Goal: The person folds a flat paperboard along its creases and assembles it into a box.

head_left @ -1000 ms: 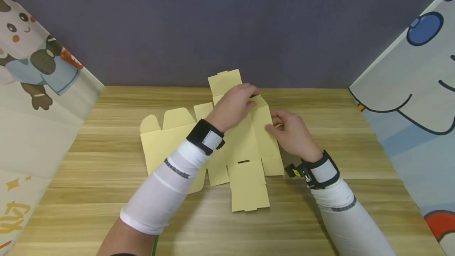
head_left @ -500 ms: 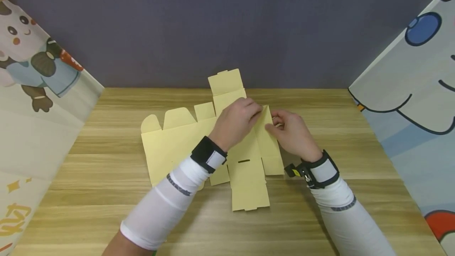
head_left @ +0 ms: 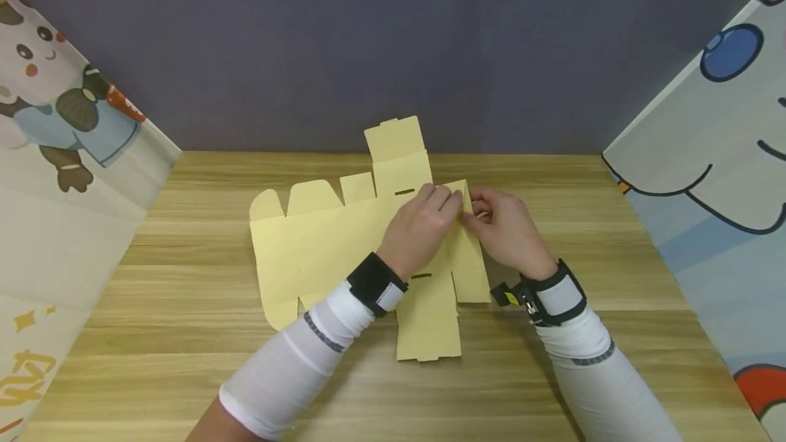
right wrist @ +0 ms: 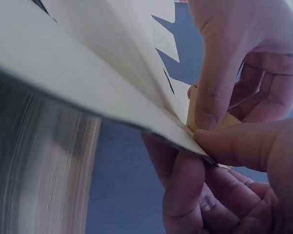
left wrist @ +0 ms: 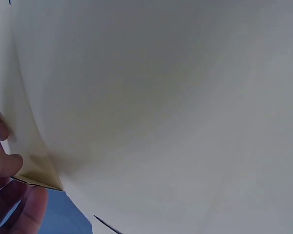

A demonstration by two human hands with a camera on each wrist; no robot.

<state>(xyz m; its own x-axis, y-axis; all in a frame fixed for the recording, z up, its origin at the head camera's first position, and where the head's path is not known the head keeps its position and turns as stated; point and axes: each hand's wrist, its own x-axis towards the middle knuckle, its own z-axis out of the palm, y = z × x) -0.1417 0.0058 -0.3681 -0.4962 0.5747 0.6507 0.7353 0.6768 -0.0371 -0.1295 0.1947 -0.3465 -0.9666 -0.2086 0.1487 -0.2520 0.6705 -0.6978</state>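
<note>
A flat, unfolded pale-yellow cardboard box blank (head_left: 325, 237) lies on the table, its right side panel (head_left: 467, 258) tilted up along a crease. In the head view my left hand (head_left: 420, 230) reaches over the blank to the far end of that panel. The right wrist view shows the left thumb and fingers pinching a small end flap (right wrist: 192, 112), bent inward. My right hand (head_left: 506, 230) grips the panel's outer edge, thumb on top and fingers beneath. Both hands' fingertips meet near the same corner. My left hand and sleeve cover part of the blank's middle.
A wood-grain table (head_left: 583, 374) carries the blank, with a dark wall panel (head_left: 393, 46) behind it. Cartoon-printed side panels stand left and right. Tabs (head_left: 313, 198) and slotted end flaps (head_left: 428, 333) stick out around the blank.
My left hand has moved toward me and slightly right, bending the far end flap inward. The blank's left part has shifted a little away and right. My right hand stays in place.
</note>
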